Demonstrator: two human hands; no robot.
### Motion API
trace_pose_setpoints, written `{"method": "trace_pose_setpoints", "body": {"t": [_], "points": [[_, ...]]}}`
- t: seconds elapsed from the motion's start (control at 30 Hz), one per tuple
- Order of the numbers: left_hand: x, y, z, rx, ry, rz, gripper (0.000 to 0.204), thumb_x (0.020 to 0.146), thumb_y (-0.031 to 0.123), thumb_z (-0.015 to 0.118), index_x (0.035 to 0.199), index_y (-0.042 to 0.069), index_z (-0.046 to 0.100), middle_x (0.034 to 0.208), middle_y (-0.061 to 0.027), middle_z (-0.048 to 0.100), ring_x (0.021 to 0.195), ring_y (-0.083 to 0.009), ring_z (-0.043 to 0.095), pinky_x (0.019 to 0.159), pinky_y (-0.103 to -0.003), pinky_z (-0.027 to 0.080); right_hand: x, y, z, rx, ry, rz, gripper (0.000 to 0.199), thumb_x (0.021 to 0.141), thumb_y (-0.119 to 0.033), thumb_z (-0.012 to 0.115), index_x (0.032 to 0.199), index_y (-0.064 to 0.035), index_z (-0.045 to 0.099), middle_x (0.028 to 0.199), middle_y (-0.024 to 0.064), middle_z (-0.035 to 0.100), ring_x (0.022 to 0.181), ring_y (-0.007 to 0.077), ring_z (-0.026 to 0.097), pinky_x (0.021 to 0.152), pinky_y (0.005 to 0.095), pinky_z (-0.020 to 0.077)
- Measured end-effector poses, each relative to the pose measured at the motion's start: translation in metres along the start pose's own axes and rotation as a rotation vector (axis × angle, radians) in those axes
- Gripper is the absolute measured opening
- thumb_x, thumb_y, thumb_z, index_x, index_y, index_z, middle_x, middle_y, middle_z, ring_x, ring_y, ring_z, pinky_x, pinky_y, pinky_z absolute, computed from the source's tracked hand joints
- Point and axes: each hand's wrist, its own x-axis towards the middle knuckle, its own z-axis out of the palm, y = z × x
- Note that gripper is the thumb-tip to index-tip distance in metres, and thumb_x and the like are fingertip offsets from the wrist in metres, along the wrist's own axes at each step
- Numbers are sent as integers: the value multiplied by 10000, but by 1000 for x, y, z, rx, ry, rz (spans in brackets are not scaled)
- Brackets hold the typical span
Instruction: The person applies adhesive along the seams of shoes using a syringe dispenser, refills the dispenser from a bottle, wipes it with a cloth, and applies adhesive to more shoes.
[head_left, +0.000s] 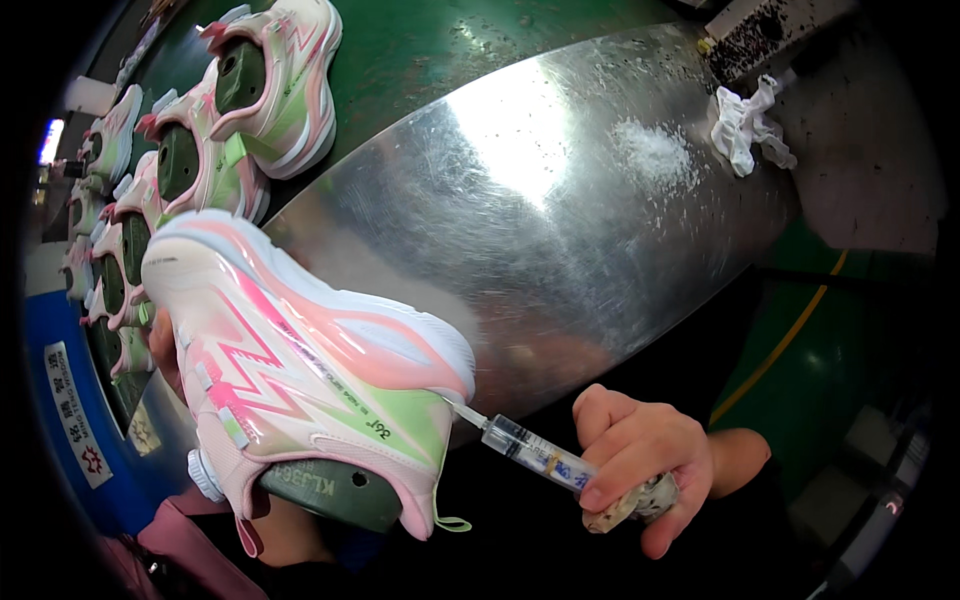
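Pink shoe [300, 370] gripped by left hand [165, 350], right hand [645, 465] clasping syringe [530, 452] at heel edge.

White rectangular label [72, 415] with red markings, on blue panel [50, 350] at lower left of frame.

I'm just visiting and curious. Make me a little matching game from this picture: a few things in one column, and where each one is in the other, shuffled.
Things:
1. syringe
2. pink and green shoe
3. crumpled white cloth
4. row of shoes

Places:
A. on the green belt, upper left
B. in the right hand
C. top right, at the metal table edge
D. held up by the left hand

Pairs: 1-B, 2-D, 3-C, 4-A
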Motion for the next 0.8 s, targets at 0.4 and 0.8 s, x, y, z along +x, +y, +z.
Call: {"method": "trace_pose_setpoints", "body": {"t": [0.4, 0.8], "points": [[-32, 55, -67, 1154, -512, 535, 498, 740, 274, 660, 1123, -6, 509, 1156, -158, 571, 1107, -355, 544, 971, -474, 470, 11, 15, -1, -115, 30, -82, 469, 781, -342, 771, 1099, -18, 653, 897, 10, 710, 673, 110, 553, 668, 277, 318], [-126, 44, -45, 160, 257, -287, 866, 637, -49, 685, 1392, 141, 305, 1368, -114, 413, 1232, -286, 474, 1038, -413, 454, 13, 15, 17, -187, -28, -43, 385, 822, -309, 731, 1097, -64, 616, 830, -7, 611, 692, 191, 458, 671, 307, 369]]}}
